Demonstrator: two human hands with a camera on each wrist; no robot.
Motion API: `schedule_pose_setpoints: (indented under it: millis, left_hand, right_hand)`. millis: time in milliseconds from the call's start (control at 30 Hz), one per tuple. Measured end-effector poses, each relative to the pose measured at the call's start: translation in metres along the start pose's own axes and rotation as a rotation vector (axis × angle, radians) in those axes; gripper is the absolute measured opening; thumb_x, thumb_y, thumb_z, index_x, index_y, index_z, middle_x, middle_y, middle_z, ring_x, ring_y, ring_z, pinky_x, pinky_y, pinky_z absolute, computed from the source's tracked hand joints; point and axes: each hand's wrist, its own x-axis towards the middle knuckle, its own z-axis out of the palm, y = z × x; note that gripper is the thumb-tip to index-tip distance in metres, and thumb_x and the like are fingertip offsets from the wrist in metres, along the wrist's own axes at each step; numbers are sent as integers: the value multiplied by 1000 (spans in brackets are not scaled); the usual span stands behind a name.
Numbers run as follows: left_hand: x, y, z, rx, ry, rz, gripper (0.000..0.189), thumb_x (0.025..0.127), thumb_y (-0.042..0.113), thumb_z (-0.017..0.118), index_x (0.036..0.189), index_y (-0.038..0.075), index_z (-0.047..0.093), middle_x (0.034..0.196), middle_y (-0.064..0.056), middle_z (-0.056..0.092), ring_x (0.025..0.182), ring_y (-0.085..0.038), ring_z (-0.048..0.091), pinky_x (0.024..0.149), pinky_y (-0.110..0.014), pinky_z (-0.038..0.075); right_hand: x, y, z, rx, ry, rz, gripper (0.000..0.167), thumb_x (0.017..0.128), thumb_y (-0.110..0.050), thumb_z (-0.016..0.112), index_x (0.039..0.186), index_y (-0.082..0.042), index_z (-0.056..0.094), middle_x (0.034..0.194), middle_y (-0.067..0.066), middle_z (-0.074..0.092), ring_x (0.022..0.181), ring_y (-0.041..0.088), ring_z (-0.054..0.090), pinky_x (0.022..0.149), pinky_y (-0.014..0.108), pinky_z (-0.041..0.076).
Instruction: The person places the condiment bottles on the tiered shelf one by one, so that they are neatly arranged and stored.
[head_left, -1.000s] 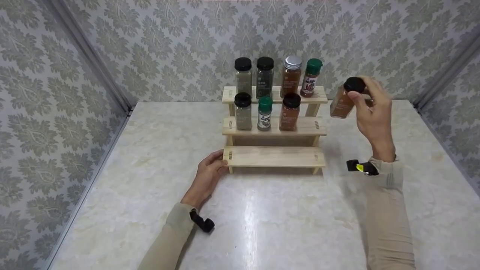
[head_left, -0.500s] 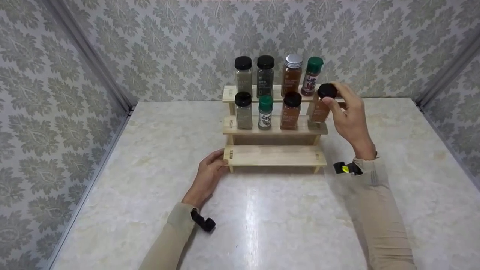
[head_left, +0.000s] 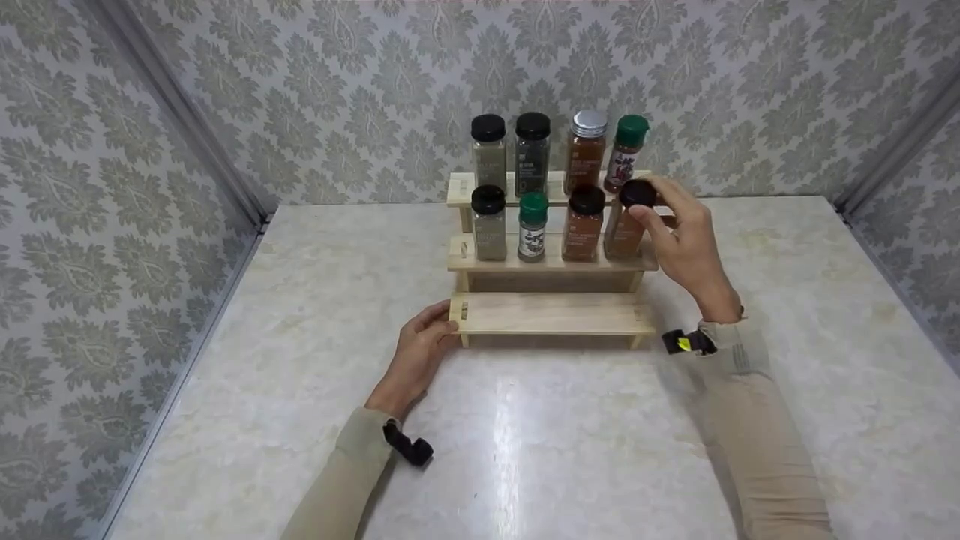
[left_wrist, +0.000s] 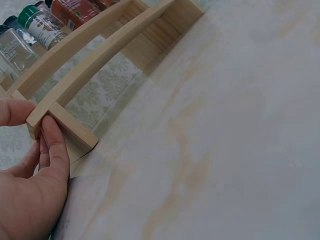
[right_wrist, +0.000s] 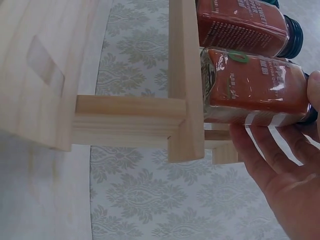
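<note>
My right hand holds a black-capped spice jar of reddish powder by its top, at the right end of the middle shelf. In the right wrist view this jar has its base at the shelf board, with a matching red jar beside it; whether the base bears fully on the wood I cannot tell. With thumb and fingers, my left hand pinches the left end of the bottom tier of the three-tier wooden rack. The left wrist view shows the thumb above the board's corner and fingers below.
On the middle shelf also stand a black-capped jar, a green-capped shaker and a red jar. Several jars line the top shelf, including a silver-capped one and a green-capped one. Patterned walls enclose the marbled table.
My right hand has carried the jar leftward from beside the rack and down to the middle shelf's right end, and the jar has become more upright. My left hand keeps its hold on the rack.
</note>
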Motion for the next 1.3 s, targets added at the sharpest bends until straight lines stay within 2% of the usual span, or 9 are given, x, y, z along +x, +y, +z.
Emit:
schedule_pose_setpoints:
  millis: [633,967,1300]
  left_hand:
    - [-2,1,0,-18,4,7,56,98,1,57,153,-7,48,146,-23,54,125,-23,62,104,-29,54]
    - [-2,-1,-1,-11,-2,6,55,100,2,56,154,-6,46,146,-21,54,126,-23,62,104,-29,54]
    - [-2,-1,-2,-16,16,10,55,99,1,57,152,-8,47,144,-23,55,122,-22,64,102,-28,55]
  right_hand:
    - [-3,-5,0,5,-4,36,42,106,-13,66,147,-6,64,132,18,69,114,-3,63,83,9,54]
    - [-3,-3,3,-23,-5,28,42,104,-10,69,145,-4,65,130,19,69,115,13,67,84,7,52]
    - [-4,-2,5,1,-2,34,43,104,-5,67,147,-4,64,133,18,68,113,2,65,83,9,54]
